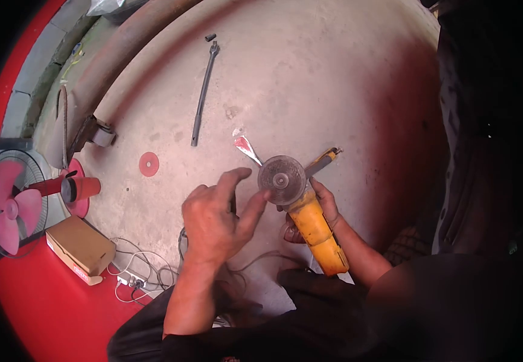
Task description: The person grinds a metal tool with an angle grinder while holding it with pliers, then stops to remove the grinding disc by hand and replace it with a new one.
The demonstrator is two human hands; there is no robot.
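My right hand (328, 204) grips a yellow angle grinder (317, 232) around its body, partly behind it. The grinder's worn grey disc (281, 181) faces up at me. My left hand (213, 211) is open beside the disc, fingers curved and apart, holding nothing. Its thumb tip is at the disc's lower left edge; whether it touches, I cannot tell. Just beyond the disc, a silver-and-red flattened piece (246, 146), like a tube or wrapper, points away. A narrow yellow-and-dark tool (323, 161) shows right of the disc, its near end hidden.
On the concrete floor lie a long breaker bar (204, 96), a small socket (210, 37) and a red disc (148, 164). To the left are a fan (11, 209), an orange-red cylinder (85, 188), a cardboard box (80, 246) and a power strip (132, 280) with tangled cables.
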